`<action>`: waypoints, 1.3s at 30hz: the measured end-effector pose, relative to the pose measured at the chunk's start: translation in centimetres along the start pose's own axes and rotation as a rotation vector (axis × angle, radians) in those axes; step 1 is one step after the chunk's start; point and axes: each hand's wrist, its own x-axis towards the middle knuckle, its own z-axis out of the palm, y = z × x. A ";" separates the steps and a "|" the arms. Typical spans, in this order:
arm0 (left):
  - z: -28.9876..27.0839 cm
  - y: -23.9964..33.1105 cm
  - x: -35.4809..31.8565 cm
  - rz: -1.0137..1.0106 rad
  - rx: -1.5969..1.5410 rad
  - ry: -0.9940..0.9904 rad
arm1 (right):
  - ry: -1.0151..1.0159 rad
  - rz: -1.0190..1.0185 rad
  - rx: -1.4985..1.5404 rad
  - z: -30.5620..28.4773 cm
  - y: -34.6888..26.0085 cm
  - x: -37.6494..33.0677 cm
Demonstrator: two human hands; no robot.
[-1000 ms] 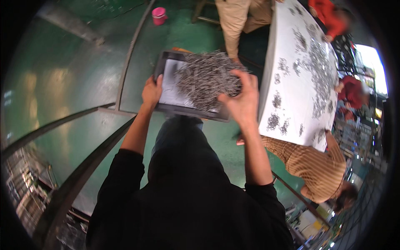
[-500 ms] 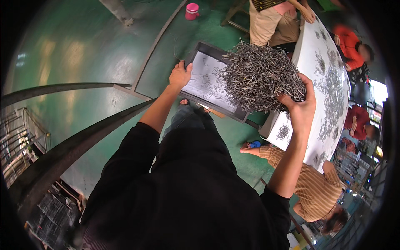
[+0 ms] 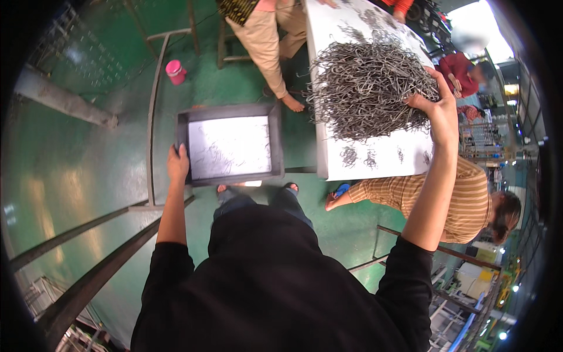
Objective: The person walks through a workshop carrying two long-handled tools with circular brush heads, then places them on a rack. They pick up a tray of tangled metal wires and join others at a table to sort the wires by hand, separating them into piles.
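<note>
The right hand (image 3: 437,108) is clamped around a tangled wire bundle (image 3: 366,82): springy, snag-prone, best gripped deep. The left hand (image 3: 177,164) is pinching the tray (image 3: 230,146) rim.

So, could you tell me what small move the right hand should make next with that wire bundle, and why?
Probably lower the wire bundle onto the white table and let go. The right hand holds it just above the tabletop, clear of the tray, which the left hand grips and which looks nearly empty.
</note>
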 end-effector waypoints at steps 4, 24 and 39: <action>-0.1 0.9 0.3 -0.009 0.205 0.143 | 0.103 -0.052 -0.102 -6.3 5.4 3.2; 14.2 33.8 -12.3 0.304 -0.176 0.080 | -0.068 0.095 -0.346 -9.8 36.9 11.1; 27.2 60.9 -13.8 1.182 -0.257 -0.259 | 0.056 0.029 -0.270 -9.1 41.2 7.8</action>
